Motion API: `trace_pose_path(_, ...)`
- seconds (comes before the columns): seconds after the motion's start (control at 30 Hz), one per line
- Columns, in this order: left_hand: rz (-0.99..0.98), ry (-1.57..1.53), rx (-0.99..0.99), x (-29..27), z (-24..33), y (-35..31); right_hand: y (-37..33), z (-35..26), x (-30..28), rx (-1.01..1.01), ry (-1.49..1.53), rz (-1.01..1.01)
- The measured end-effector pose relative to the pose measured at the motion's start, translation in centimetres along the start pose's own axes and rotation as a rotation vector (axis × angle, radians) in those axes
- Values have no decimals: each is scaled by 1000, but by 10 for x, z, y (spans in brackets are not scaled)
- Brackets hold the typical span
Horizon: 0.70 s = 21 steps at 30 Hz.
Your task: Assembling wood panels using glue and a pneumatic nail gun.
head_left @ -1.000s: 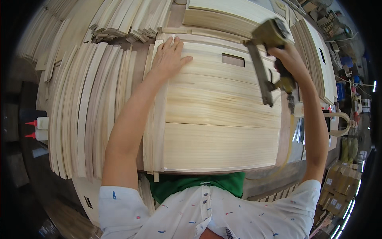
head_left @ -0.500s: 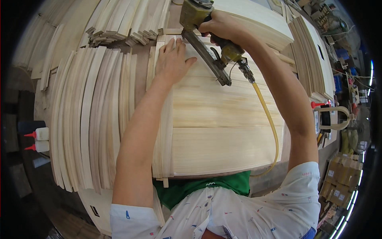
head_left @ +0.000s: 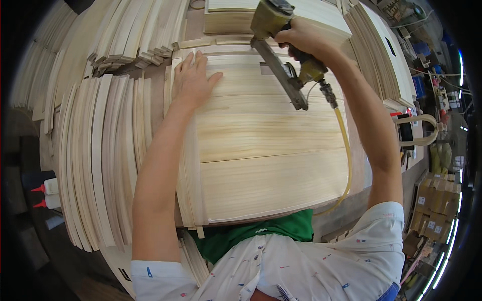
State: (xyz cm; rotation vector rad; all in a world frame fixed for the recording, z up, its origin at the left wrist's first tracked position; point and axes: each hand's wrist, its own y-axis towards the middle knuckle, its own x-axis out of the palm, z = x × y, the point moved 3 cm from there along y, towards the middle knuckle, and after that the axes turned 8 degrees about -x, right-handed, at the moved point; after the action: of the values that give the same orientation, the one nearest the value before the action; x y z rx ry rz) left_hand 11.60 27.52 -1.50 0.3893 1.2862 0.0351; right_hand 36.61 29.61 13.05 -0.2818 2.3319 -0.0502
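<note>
A pale wooden panel point(head_left: 271, 135) lies in front of me, with thin wood strips along its left edge point(head_left: 192, 175) and far edge point(head_left: 223, 51). My left hand point(head_left: 193, 83) rests with fingers spread over the far left corner, where the strips meet. My right hand point(head_left: 306, 40) is wrapped round the handle of a pneumatic nail gun point(head_left: 273, 22). Its nose stands at the panel's far edge; whether it touches the strip cannot be told. A yellow air hose point(head_left: 346, 150) runs from the handle down the panel's right side. A dark slot point(head_left: 265, 68) shows beside the magazine.
Long wood strips point(head_left: 103, 160) lie in rows to the left, with more strips point(head_left: 135, 35) behind. Stacked boards point(head_left: 228, 22) stand beyond the panel, and others point(head_left: 376, 55) at far right. Glue bottles point(head_left: 50, 186) are at the left; cardboard boxes point(head_left: 434, 205) are at the right.
The nail gun has moved right along the far edge, away from my left hand, uncovering the slot. My left hand stays at the corner. The whole view has shifted slightly.
</note>
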Motion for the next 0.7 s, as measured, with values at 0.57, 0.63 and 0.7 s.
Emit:
trace_pose_path(0.57, 41, 38, 27, -2, 0, -2, -169, 66, -85, 151, -11, 258)
trace_pose_path(0.63, 27, 32, 37, -1, 4, 2, -217, 81, -91, 253, 64, 316)
trace_pose_path(0.7, 14, 66, 31, -9, 5, 4, -265, 92, -93, 320, 77, 345)
